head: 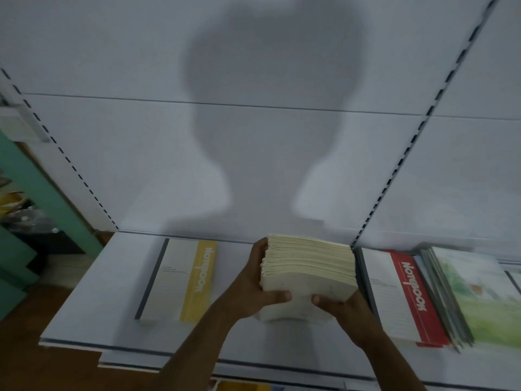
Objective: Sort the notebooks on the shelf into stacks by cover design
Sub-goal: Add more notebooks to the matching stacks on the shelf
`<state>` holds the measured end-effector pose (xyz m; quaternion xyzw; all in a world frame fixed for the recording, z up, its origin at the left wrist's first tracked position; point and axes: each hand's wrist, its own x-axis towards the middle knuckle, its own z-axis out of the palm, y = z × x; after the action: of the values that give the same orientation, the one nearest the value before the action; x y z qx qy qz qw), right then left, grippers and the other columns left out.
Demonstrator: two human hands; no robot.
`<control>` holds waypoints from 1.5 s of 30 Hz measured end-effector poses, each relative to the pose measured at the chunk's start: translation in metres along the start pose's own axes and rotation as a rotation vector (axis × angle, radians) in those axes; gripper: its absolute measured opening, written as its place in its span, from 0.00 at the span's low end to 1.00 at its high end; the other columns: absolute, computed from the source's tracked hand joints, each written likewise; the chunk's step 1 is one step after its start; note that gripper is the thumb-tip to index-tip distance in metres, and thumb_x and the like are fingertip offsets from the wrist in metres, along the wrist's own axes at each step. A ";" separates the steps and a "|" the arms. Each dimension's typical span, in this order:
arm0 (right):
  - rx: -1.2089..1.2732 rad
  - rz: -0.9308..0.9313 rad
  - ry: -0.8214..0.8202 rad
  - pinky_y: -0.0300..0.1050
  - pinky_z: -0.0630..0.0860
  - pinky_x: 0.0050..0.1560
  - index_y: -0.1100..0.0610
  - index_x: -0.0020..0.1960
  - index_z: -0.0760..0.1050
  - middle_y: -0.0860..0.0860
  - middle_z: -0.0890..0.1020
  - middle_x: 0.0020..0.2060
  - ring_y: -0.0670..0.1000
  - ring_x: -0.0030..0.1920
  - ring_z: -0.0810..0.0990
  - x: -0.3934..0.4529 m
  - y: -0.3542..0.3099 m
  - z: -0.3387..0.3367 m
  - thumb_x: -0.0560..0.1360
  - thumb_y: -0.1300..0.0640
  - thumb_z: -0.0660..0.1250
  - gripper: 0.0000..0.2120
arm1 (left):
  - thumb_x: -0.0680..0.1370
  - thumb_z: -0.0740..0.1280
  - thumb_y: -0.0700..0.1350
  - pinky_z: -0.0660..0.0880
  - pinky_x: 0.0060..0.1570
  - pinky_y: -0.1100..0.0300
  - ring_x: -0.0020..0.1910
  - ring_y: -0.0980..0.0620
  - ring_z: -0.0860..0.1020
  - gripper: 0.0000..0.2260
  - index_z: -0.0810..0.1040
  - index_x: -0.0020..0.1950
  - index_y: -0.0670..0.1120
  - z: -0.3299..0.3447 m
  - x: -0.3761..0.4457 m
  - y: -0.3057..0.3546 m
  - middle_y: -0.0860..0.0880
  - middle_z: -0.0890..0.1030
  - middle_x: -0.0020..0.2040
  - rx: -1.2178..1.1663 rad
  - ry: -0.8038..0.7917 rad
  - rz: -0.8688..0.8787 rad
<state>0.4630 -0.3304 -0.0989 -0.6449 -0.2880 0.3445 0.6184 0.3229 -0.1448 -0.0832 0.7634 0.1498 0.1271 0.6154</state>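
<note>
With my left hand and right hand both grasping the notebook bundle, I should keep its edges squared and lower it flat onto the shelf.

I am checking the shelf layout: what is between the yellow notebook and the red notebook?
In the head view, the bundle of notebooks, gripped by the left hand and the right hand, stands between the yellow notebook and the red notebook.

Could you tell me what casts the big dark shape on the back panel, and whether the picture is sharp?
Head view: the shadow is the person's own head and shoulders, lit from behind; the hands and the held stack of notebooks look soft; wide-angle distortion splays the slotted uprights.
</note>
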 end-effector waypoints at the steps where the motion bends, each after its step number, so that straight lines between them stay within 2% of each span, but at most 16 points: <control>1: 0.002 0.010 0.000 0.47 0.79 0.52 0.59 0.69 0.65 0.53 0.79 0.59 0.52 0.60 0.78 -0.002 0.004 0.000 0.57 0.43 0.80 0.47 | 0.66 0.78 0.34 0.72 0.60 0.63 0.67 0.57 0.70 0.45 0.54 0.74 0.48 0.001 -0.001 -0.001 0.53 0.70 0.68 -0.001 -0.004 0.014; 5: -0.052 0.054 -0.004 0.41 0.80 0.48 0.57 0.66 0.67 0.52 0.80 0.55 0.49 0.56 0.80 -0.008 0.019 0.002 0.52 0.44 0.81 0.48 | 0.63 0.79 0.33 0.69 0.62 0.69 0.71 0.62 0.64 0.52 0.48 0.76 0.45 0.003 -0.007 -0.008 0.55 0.62 0.73 0.043 -0.060 0.041; 8: -0.036 0.062 -0.006 0.33 0.78 0.42 0.57 0.63 0.69 0.50 0.79 0.52 0.40 0.49 0.81 -0.010 0.017 0.006 0.53 0.48 0.77 0.41 | 0.64 0.80 0.40 0.70 0.65 0.64 0.73 0.59 0.62 0.52 0.49 0.77 0.43 0.005 -0.011 -0.016 0.52 0.61 0.74 0.081 -0.083 0.017; 10: 0.002 0.070 -0.017 0.38 0.80 0.45 0.55 0.64 0.69 0.52 0.81 0.53 0.43 0.51 0.81 -0.007 0.014 0.006 0.55 0.48 0.78 0.40 | 0.67 0.78 0.39 0.72 0.62 0.66 0.72 0.56 0.64 0.48 0.50 0.77 0.42 0.008 -0.009 -0.015 0.49 0.63 0.74 0.043 -0.075 -0.041; 13: 0.043 0.058 -0.015 0.51 0.80 0.53 0.53 0.66 0.70 0.52 0.81 0.55 0.51 0.57 0.80 -0.008 0.015 0.003 0.56 0.42 0.80 0.43 | 0.70 0.75 0.33 0.71 0.59 0.69 0.69 0.60 0.67 0.45 0.48 0.77 0.42 0.012 -0.007 -0.014 0.51 0.66 0.72 -0.008 -0.057 -0.056; 18: 0.009 0.046 -0.044 0.42 0.79 0.48 0.57 0.66 0.69 0.49 0.82 0.53 0.48 0.55 0.80 -0.007 0.018 0.003 0.61 0.49 0.77 0.37 | 0.70 0.75 0.34 0.73 0.54 0.71 0.63 0.66 0.72 0.39 0.55 0.75 0.34 0.010 -0.008 -0.026 0.49 0.71 0.67 -0.043 -0.062 -0.094; 21: -0.015 0.026 -0.051 0.44 0.80 0.48 0.59 0.66 0.69 0.55 0.80 0.55 0.51 0.56 0.80 -0.006 0.020 0.003 0.63 0.51 0.74 0.34 | 0.69 0.75 0.33 0.73 0.51 0.74 0.60 0.71 0.71 0.39 0.57 0.74 0.36 0.011 -0.007 -0.024 0.52 0.71 0.66 -0.009 -0.069 -0.074; 23: -0.031 0.022 -0.040 0.45 0.80 0.49 0.59 0.66 0.68 0.55 0.79 0.56 0.52 0.57 0.79 -0.005 0.019 0.004 0.63 0.48 0.76 0.36 | 0.68 0.76 0.33 0.73 0.55 0.71 0.65 0.66 0.70 0.41 0.57 0.75 0.38 0.010 -0.005 -0.021 0.50 0.70 0.67 0.014 -0.045 -0.038; 26: -0.032 0.013 0.003 0.49 0.80 0.51 0.59 0.69 0.65 0.56 0.78 0.58 0.53 0.59 0.78 -0.003 0.012 0.005 0.61 0.42 0.77 0.44 | 0.65 0.80 0.40 0.74 0.59 0.64 0.66 0.60 0.71 0.45 0.59 0.74 0.52 0.003 0.002 -0.018 0.57 0.73 0.66 0.004 0.005 -0.040; 28: -0.012 0.010 0.021 0.48 0.81 0.49 0.56 0.68 0.67 0.53 0.80 0.57 0.52 0.57 0.80 -0.002 -0.001 0.009 0.60 0.38 0.76 0.43 | 0.63 0.81 0.48 0.77 0.55 0.62 0.60 0.62 0.76 0.41 0.63 0.70 0.61 -0.002 0.008 -0.008 0.59 0.76 0.62 -0.008 0.062 -0.098; 30: 0.002 0.055 0.026 0.45 0.81 0.46 0.53 0.63 0.71 0.50 0.83 0.53 0.49 0.53 0.83 0.001 -0.013 0.016 0.59 0.33 0.74 0.39 | 0.60 0.79 0.61 0.79 0.54 0.51 0.55 0.54 0.80 0.40 0.67 0.69 0.59 -0.007 0.014 0.002 0.53 0.80 0.59 -0.083 0.103 -0.218; 32: 0.006 0.173 0.041 0.43 0.81 0.43 0.51 0.58 0.75 0.48 0.85 0.48 0.48 0.48 0.85 0.007 -0.018 0.021 0.62 0.33 0.72 0.32 | 0.61 0.74 0.68 0.80 0.51 0.50 0.50 0.51 0.83 0.37 0.72 0.66 0.54 -0.010 0.019 0.014 0.50 0.83 0.54 -0.146 0.125 -0.400; 34: -0.007 0.339 0.077 0.49 0.81 0.48 0.52 0.55 0.77 0.50 0.85 0.47 0.52 0.46 0.85 0.017 -0.014 0.027 0.66 0.35 0.70 0.26 | 0.67 0.68 0.68 0.79 0.42 0.57 0.44 0.51 0.83 0.28 0.78 0.57 0.49 -0.011 0.019 0.018 0.49 0.84 0.48 -0.125 0.133 -0.597; 37: -0.053 0.578 0.127 0.56 0.78 0.57 0.55 0.51 0.76 0.54 0.83 0.47 0.55 0.49 0.83 0.026 0.000 0.036 0.69 0.34 0.64 0.25 | 0.66 0.65 0.72 0.79 0.43 0.55 0.44 0.47 0.83 0.32 0.81 0.53 0.45 -0.013 0.016 0.008 0.46 0.85 0.47 -0.111 0.147 -0.830; 40: -0.029 0.617 0.157 0.54 0.76 0.58 0.55 0.54 0.74 0.54 0.81 0.50 0.56 0.51 0.80 0.033 0.005 0.045 0.74 0.32 0.55 0.27 | 0.65 0.66 0.72 0.79 0.50 0.50 0.47 0.44 0.82 0.34 0.80 0.55 0.45 -0.017 0.016 -0.005 0.44 0.84 0.49 -0.160 0.150 -0.882; 45: -0.254 0.614 0.203 0.52 0.72 0.62 0.62 0.66 0.71 0.58 0.77 0.61 0.57 0.59 0.76 0.052 0.005 0.052 0.76 0.32 0.49 0.37 | 0.65 0.66 0.72 0.79 0.49 0.50 0.48 0.45 0.82 0.36 0.79 0.58 0.43 -0.026 0.022 -0.008 0.44 0.83 0.50 -0.183 0.203 -0.872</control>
<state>0.4521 -0.2576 -0.1083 -0.8043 -0.0582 0.4098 0.4263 0.3332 -0.1114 -0.0849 0.5552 0.5052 -0.0569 0.6583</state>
